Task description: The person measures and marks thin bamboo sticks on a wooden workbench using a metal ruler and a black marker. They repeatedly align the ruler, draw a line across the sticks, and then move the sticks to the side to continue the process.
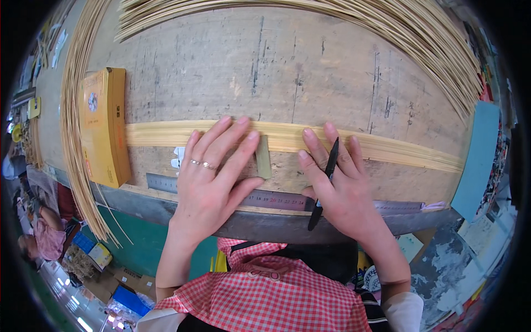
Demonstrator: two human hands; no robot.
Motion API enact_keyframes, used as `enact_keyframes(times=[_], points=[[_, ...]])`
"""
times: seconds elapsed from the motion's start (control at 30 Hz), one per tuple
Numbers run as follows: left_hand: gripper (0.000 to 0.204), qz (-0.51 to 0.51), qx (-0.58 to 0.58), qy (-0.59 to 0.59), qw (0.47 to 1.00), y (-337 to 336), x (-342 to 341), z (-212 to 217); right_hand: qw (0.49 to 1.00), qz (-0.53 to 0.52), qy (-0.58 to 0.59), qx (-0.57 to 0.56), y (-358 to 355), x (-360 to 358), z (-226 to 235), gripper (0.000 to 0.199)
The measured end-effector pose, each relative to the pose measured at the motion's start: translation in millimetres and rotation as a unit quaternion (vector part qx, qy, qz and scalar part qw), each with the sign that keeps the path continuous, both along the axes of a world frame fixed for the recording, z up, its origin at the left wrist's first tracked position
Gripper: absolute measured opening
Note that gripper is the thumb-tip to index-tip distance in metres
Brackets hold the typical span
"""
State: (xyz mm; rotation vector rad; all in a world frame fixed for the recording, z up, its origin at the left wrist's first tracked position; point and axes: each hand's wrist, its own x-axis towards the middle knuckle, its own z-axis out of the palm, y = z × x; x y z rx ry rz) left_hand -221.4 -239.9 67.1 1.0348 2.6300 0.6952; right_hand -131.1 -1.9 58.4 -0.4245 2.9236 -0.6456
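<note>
A row of thin pale bamboo strips (398, 145) lies side by side across the wooden table. My left hand (207, 177) is spread flat, its fingertips on the strips and its thumb out to the right. Between the hands, a short flat greenish bamboo piece (263, 157) lies crosswise, its upper end at the strips and close to my left index finger. My right hand (345, 185) also rests its fingertips on the strips, with a black marker (332, 160) held slanting among its fingers. A metal ruler (276, 200) runs along the near edge, partly covered by both hands.
A yellow box (105, 127) stands at the strips' left end, beside a long bundle of thin sticks (77, 94). More long sticks (376, 16) curve along the far side. A blue-green board (477, 160) is at the right. A person (47, 238) appears at the far left.
</note>
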Motion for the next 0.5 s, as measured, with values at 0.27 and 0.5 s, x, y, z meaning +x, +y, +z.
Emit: enact_keyframes(times=[0.27, 0.5], points=[[0.075, -0.044, -0.026, 0.018, 0.999, 6.3, -11.5, 3.5, 1.0, -0.005, 0.017, 0.005, -0.3, -0.5, -1.1, 0.048], [0.071, -0.039, -0.023, 0.009, 0.999, 7.6, -16.8, 5.9, 1.0, -0.006, 0.02, 0.003, 0.4, -1.6, -1.2, 0.041]])
